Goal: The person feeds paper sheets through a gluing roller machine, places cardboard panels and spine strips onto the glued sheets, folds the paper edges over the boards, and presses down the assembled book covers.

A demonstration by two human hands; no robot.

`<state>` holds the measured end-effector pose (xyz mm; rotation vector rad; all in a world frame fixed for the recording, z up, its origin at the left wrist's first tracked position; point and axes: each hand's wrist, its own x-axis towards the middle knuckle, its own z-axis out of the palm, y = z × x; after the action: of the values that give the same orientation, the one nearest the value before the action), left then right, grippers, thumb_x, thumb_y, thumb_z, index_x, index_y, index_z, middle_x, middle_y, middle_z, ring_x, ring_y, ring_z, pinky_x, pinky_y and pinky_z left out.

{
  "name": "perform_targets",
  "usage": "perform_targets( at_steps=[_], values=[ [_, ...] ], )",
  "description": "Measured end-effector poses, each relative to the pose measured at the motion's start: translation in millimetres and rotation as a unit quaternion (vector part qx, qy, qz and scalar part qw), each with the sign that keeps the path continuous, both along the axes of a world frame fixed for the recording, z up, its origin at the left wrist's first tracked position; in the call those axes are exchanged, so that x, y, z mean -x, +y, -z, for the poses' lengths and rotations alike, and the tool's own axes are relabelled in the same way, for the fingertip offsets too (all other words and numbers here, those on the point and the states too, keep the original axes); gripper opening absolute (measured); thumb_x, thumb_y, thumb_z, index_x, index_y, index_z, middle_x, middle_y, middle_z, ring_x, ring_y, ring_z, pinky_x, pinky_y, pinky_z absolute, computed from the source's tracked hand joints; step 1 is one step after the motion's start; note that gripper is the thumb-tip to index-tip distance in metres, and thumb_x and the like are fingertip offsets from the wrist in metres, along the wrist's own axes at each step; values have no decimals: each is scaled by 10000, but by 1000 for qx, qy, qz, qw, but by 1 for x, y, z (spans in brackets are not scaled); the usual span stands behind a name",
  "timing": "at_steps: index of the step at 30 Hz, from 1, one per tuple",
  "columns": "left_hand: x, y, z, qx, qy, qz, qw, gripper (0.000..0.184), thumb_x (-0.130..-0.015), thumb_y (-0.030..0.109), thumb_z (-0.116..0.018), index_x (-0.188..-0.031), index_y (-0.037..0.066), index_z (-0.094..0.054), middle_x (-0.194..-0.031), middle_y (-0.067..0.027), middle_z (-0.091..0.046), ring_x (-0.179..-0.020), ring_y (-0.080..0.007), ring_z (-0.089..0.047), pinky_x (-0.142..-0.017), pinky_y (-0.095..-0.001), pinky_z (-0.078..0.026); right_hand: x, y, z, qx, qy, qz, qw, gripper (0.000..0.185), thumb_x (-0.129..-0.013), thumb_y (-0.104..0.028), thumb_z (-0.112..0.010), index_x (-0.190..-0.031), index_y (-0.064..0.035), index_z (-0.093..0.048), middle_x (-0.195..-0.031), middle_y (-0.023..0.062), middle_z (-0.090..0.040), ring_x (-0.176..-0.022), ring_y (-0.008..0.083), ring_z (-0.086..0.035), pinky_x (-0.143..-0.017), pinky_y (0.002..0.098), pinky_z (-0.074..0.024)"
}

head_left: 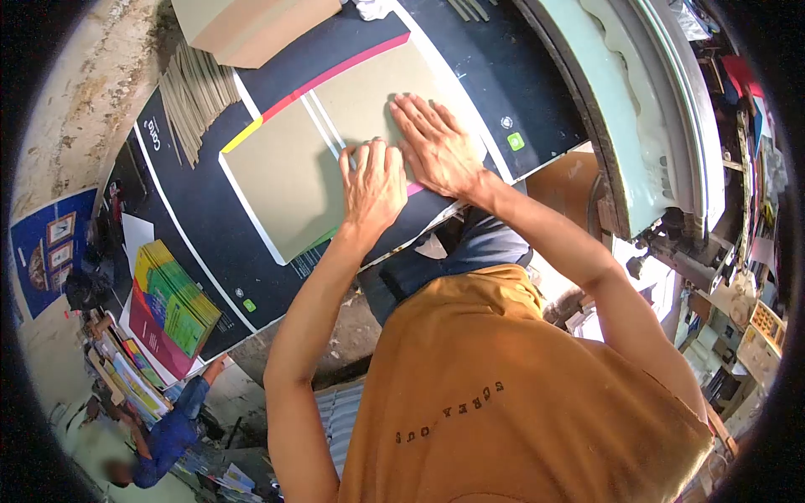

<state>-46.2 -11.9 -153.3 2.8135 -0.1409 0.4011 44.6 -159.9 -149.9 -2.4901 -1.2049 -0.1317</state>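
Two grey-brown boards (277,180) lie on a printed cover sheet, with a narrow strip of board (322,119) and white gaps between them. Folded borders of the sheet show pink (352,67), yellow (243,135) and white along the boards' edges. My right hand (440,151) lies flat on the right board near its close edge, fingers stretched out. Beside it, my left hand (374,186) rests at the close edge near the middle strip. Its fingers are bent and drawn together; anything beneath them is hidden. A bit of pink and green border shows by the hands.
A bundle of thin board strips (197,92) and a cardboard box (251,29) sit on the dark work surface (189,201). Printed booklets (172,306) are stacked at left. A pale green machine part (625,101) borders the right. Another person (172,440) is at lower left.
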Motion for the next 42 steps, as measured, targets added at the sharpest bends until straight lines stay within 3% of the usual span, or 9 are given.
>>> perform_targets(
  at_steps=[6,10,11,14,19,22,26,31,42],
  values=[
    [0,9,-2,74,-60,-9,995,168,-966,201,-598,-1026,46,-626,-1093,-125,-624,-1024,-289,-576,-952,-485,-393,0,3,-4,34,3,-2,999,550,-1004,-277,-490,-1497,-39,-434,-1556,148,-444,-1461,307,-393,-1193,480,-311],
    [31,38,-32,131,-27,41,990,545,-972,326,-627,-1364,-33,-506,-1458,-222,-473,-1360,-398,-443,-1139,-530,-331,2,2,1,19,-9,4,1000,517,-1027,-267,-483,-1494,-48,-442,-1541,135,-462,-1438,304,-421,-1184,464,-324],
    [50,44,-29,53,54,-15,997,713,-978,380,-608,-1480,-73,-381,-1576,-250,-336,-1469,-438,-309,-1214,-542,-251,9,2,3,20,-7,19,1000,521,-1029,-271,-481,-1499,-51,-436,-1553,134,-448,-1447,305,-409,-1188,475,-315],
    [78,58,-19,-19,122,-48,991,717,-993,390,-573,-1501,-72,-367,-1595,-254,-313,-1490,-430,-284,-1219,-549,-242,18,13,11,18,-14,53,998,534,-1035,-285,-475,-1515,-58,-418,-1591,133,-404,-1475,309,-373,-1197,507,-291],
    [71,48,-4,-60,111,-95,987,600,-985,301,-549,-1450,-62,-440,-1551,-253,-369,-1446,-450,-342,-1207,-569,-255,66,52,10,39,40,64,996,735,-1023,-493,-451,-1591,-57,-287,-1666,160,-244,-1542,333,-224,-1235,550,-135],
    [65,52,-3,-68,110,-96,987,550,-976,277,-549,-1406,-59,-480,-1504,-247,-415,-1398,-437,-397,-1200,-579,-256,58,66,8,45,43,72,995,720,-1022,-474,-457,-1592,-67,-291,-1668,148,-244,-1544,323,-223,-1238,543,-123],
    [67,63,-2,-15,104,-85,991,514,-955,250,-562,-1374,-43,-507,-1470,-231,-450,-1380,-421,-411,-1202,-580,-244,50,60,12,13,44,35,998,755,-991,-481,-482,-1581,-46,-302,-1652,147,-277,-1532,323,-247,-1226,579,-153],
    [68,68,-3,26,106,-74,991,487,-938,220,-575,-1354,-28,-523,-1444,-213,-479,-1401,-418,-386,-1198,-570,-250,1,16,2,40,-3,34,999,802,-971,-556,-501,-1578,-62,-323,-1625,144,-346,-1503,330,-315,-1228,520,-218],
    [97,131,2,11,52,-103,993,357,-977,211,-581,-1240,-30,-607,-1343,-227,-542,-1309,-421,-490,-1120,-518,-389,-13,6,-3,94,-13,0,995,726,-1007,-522,-482,-1573,-92,-334,-1613,130,-363,-1503,320,-314,-1211,521,-255]
  ],
)
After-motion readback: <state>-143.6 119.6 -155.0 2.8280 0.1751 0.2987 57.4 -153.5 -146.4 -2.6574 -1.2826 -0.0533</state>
